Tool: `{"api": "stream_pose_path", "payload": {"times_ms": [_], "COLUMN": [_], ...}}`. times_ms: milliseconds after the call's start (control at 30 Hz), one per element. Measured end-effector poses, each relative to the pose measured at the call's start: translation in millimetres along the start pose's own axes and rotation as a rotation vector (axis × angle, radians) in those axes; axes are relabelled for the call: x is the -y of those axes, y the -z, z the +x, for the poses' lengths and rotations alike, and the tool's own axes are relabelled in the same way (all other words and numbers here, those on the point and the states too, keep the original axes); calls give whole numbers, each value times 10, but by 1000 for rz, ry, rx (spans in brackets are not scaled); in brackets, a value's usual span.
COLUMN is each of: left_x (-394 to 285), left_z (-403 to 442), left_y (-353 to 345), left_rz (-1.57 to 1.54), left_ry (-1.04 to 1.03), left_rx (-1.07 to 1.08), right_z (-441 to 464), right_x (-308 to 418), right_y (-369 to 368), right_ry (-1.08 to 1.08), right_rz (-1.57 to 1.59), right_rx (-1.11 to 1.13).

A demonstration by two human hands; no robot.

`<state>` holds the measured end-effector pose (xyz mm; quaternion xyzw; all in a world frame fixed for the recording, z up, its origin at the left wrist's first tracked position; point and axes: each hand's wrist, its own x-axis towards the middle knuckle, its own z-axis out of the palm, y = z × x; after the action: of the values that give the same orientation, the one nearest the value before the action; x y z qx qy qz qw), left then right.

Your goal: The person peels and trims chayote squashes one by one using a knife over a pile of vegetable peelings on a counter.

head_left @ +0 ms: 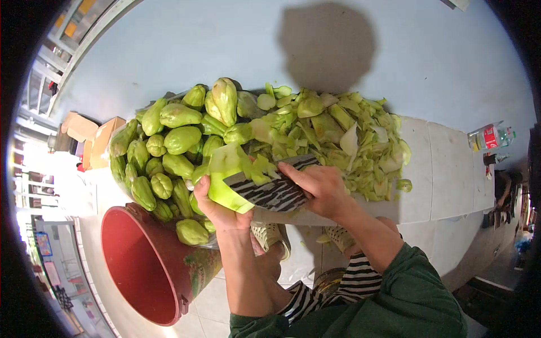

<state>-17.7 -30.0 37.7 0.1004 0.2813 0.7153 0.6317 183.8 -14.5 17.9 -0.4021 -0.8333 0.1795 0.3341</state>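
Observation:
A partly peeled, light green chayote is in my left hand, its fingers wrapped round the lower side. My right hand grips a wide knife with a black-and-white striped blade. The blade lies against the right side of the chayote, and strips of green peel rest on its upper edge. Behind my left hand, whole green chayotes are heaped. Beyond my right hand spreads a pile of cut peels. The knife's handle is hidden in my fingers.
A red bucket stands on the floor at the lower left. An open cardboard box is at the far left. On the tiled ledge, a plastic bottle with a red label lies at the right. A blue-grey wall rises behind.

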Motion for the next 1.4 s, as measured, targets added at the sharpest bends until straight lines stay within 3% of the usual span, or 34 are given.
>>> {"api": "stream_pose_path", "payload": {"times_ms": [100, 200, 400, 567, 667, 733, 867, 1067, 1400], "left_x": [-25, -90, -72, -81, -106, -114, -100, -98, -129], "left_z": [55, 11, -22, -29, -39, -6, 2, -12, -15], "left_y": [155, 171, 86, 52, 62, 120, 57, 35, 47], "left_rz": [2, -40, 27, 108, 52, -78, 52, 43, 2], "left_ry": [-43, -16, -12, 32, 5, 9, -78, -73, -81], "left_rx": [-77, 49, 3, 77, 69, -98, 14, 11, 28], "right_z": [1, 40, 29, 72, 61, 12, -26, -35, -41], "right_x": [-50, -63, 37, -207, -96, -77, -29, 27, -4], "right_y": [-72, -57, 18, -161, -78, -54, -55, -58, -62], "right_ry": [35, -47, -70, -168, -126, -71, 101, 162, 121], "right_rz": [76, 30, 70, 19, 92, 90, 132, 67, -79], "right_rx": [-92, -95, 109, 0, -8, 27, 1, -114, -113]}}
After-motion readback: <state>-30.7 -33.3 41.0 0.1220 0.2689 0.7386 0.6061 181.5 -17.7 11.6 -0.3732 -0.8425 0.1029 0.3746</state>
